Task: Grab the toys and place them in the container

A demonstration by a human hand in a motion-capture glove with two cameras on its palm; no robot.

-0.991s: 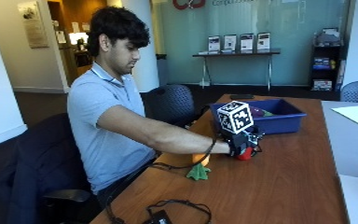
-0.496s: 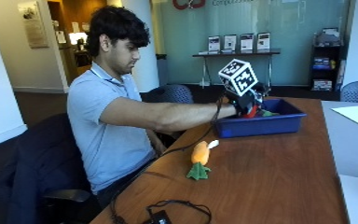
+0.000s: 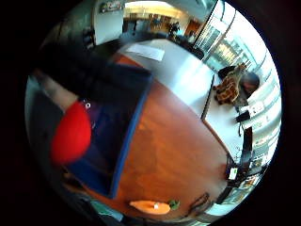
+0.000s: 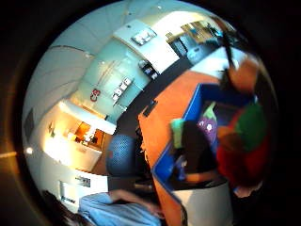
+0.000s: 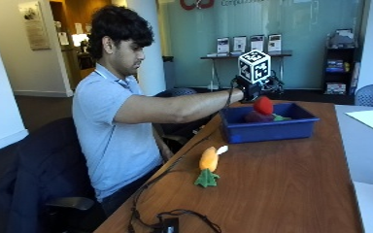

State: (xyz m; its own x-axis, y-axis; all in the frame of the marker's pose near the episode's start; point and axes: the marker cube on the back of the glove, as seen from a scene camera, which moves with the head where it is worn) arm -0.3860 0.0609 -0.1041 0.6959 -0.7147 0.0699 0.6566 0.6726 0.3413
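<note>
**Office room with a glass wall behind a wooden table**

A long wooden table point(image 5: 283, 170) fills the foreground. At twelve o'clock a frosted glass wall point(image 5: 303, 29) backs a narrow side table point(image 5: 248, 56) bearing what may be framed cards. A dark shelf point(image 5: 340, 68) stands at two o'clock; a white pillar point(image 5: 144, 43) at eleven.

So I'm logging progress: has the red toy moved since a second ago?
Yes. The red toy went from the table beside the carrot toy to above the blue container, at the right hand.
</note>
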